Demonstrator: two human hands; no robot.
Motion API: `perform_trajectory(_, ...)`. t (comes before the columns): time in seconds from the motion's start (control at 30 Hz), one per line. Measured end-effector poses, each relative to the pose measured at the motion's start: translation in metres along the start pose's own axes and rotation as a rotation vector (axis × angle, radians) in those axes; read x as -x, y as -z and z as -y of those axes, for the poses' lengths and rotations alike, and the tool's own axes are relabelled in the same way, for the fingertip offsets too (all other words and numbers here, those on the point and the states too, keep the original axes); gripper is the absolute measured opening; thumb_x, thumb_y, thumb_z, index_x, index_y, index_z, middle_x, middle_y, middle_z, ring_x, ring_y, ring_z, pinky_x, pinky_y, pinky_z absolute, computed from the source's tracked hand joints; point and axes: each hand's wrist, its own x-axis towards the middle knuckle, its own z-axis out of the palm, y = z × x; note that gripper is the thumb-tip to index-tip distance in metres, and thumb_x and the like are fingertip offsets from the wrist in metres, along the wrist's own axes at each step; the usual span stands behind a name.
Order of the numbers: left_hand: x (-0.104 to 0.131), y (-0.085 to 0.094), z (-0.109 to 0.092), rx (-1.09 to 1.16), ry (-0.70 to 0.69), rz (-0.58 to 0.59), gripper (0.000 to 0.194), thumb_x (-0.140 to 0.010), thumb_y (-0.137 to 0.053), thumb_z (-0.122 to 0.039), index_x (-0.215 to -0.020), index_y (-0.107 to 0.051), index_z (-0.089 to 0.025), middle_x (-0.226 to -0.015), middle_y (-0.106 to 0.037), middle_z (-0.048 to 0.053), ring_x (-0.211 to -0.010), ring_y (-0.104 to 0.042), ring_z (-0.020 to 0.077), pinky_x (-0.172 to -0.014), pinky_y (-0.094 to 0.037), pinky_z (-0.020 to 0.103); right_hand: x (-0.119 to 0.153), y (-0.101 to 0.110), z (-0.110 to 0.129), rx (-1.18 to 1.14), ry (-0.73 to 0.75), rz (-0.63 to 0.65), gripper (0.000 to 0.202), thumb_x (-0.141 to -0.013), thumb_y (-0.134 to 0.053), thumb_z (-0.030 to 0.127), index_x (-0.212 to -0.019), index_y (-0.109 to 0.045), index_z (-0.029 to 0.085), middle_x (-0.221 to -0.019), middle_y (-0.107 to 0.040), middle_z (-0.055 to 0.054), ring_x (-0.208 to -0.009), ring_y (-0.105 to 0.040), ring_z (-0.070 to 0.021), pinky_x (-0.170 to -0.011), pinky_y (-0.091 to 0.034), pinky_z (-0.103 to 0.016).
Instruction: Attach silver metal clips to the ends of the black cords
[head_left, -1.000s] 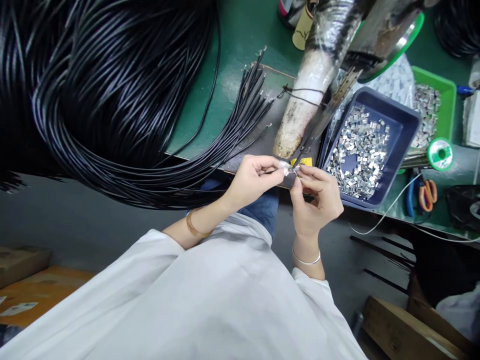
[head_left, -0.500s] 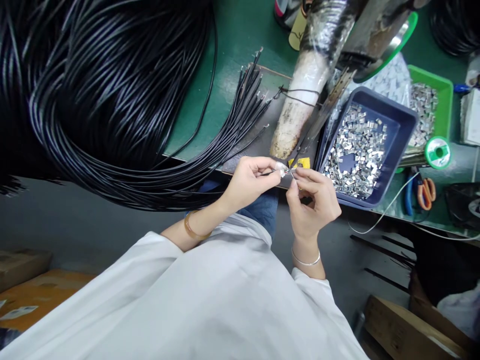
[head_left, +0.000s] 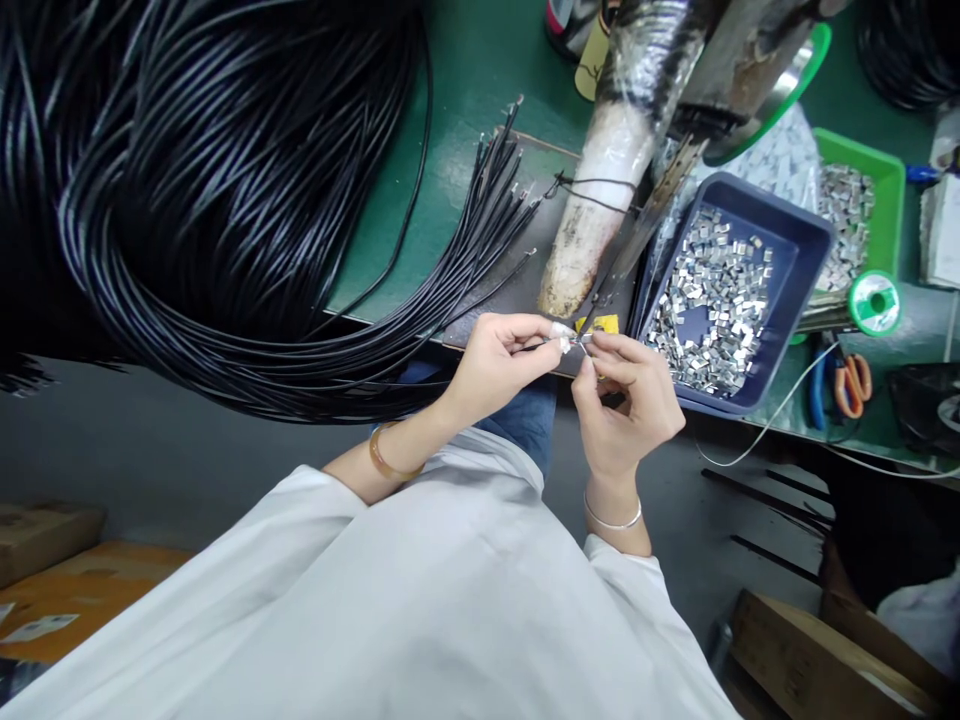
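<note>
My left hand (head_left: pixel 501 358) pinches a black cable (head_left: pixel 529 347) near its stripped end, with white wrapping on the fingertips. My right hand (head_left: pixel 626 400) has thumb and fingers closed on a thin silvery piece (head_left: pixel 583 347), too small to name. The fingertips of both hands almost meet at the bench's front edge. Just beyond them, the dark tip of a rod like a soldering iron (head_left: pixel 616 268) points down at the work. A yellow patch (head_left: pixel 600 325) lies behind the fingers.
A large bundle of black cables (head_left: pixel 247 180) fills the left. A wrapped white tube (head_left: pixel 592 195) slants over the bench. Right of my hands stand a blue tray (head_left: pixel 806 235) of small metal clips and a green tray (head_left: pixel 889 190). Orange-handled pliers (head_left: pixel 851 387) and a green spool (head_left: pixel 874 303) lie farther right.
Both hands keep nearly the same place and grip; my right hand has shifted very slightly. The view of the bench has moved a little to the left.
</note>
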Motion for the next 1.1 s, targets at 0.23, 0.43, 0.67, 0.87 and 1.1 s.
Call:
perform_trajectory(0.23, -0.0003, -0.0004, -0.0014, -0.008, 0.06, -0.021, 0.006, -0.067, -0.075, -0.017, -0.068, -0.072, -0.012, -0.064, -0.068, -0.001, -0.059, -0.058, 0.0068, -0.062, -0.049, 0.018, 0.0025, 0.0016, -0.004, 0.021, 0.008, 0.045, 0.017, -0.078, -0.067, 0.009, -0.087, -0.062, 0.022, -0.101, -0.072, -0.003, -0.087, -0.069, -0.0126, -0.061, -0.056, -0.023)
perform_trajectory(0.43, 0.0, -0.0041, 0.0011, -0.014, 0.034, -0.027, 0.01, -0.067, -0.075, -0.017, -0.065, -0.067, -0.011, -0.056, -0.057, -0.004, -0.052, -0.047, 0.0029, -0.053, -0.04, 0.014, 0.002, 0.0019, -0.0037, 0.016, -0.005, 0.024, 0.02, -0.077, -0.068, 0.007, -0.09, -0.065, 0.022, -0.099, -0.072, -0.002, -0.082, -0.068, -0.0108, -0.053, -0.052, -0.019)
perform_trajectory(0.67, 0.0024, -0.003, 0.0049, -0.033, -0.015, 0.0, 0.006, -0.072, -0.069, -0.018, -0.072, -0.069, -0.012, -0.062, -0.062, -0.002, -0.055, -0.052, 0.0046, -0.055, -0.044, 0.015, 0.0039, 0.0007, -0.001, -0.008, -0.004, -0.006, 0.022, -0.076, -0.069, 0.006, -0.091, -0.065, 0.022, -0.102, -0.071, -0.002, -0.085, -0.07, -0.0116, -0.058, -0.057, -0.019)
perform_trajectory(0.87, 0.0022, 0.0, 0.0059, -0.022, 0.003, 0.038, 0.005, -0.074, -0.068, -0.016, -0.074, -0.071, -0.012, -0.067, -0.068, -0.001, -0.059, -0.058, 0.0054, -0.06, -0.048, 0.016, 0.0065, 0.0018, -0.0041, -0.018, -0.002, 0.016, 0.02, -0.077, -0.068, 0.006, -0.09, -0.062, 0.02, -0.101, -0.072, -0.003, -0.081, -0.069, -0.0106, -0.053, -0.054, -0.018)
perform_trajectory(1.1, -0.0008, -0.0009, 0.003, -0.002, 0.038, 0.009, 0.008, -0.071, -0.072, -0.019, -0.072, -0.071, -0.011, -0.067, -0.07, 0.0, -0.061, -0.06, 0.0069, -0.062, -0.05, 0.018, -0.0003, 0.0021, -0.0018, 0.03, -0.014, 0.035, 0.018, -0.078, -0.069, 0.008, -0.09, -0.065, 0.021, -0.101, -0.072, -0.002, -0.084, -0.07, -0.0113, -0.053, -0.054, -0.018)
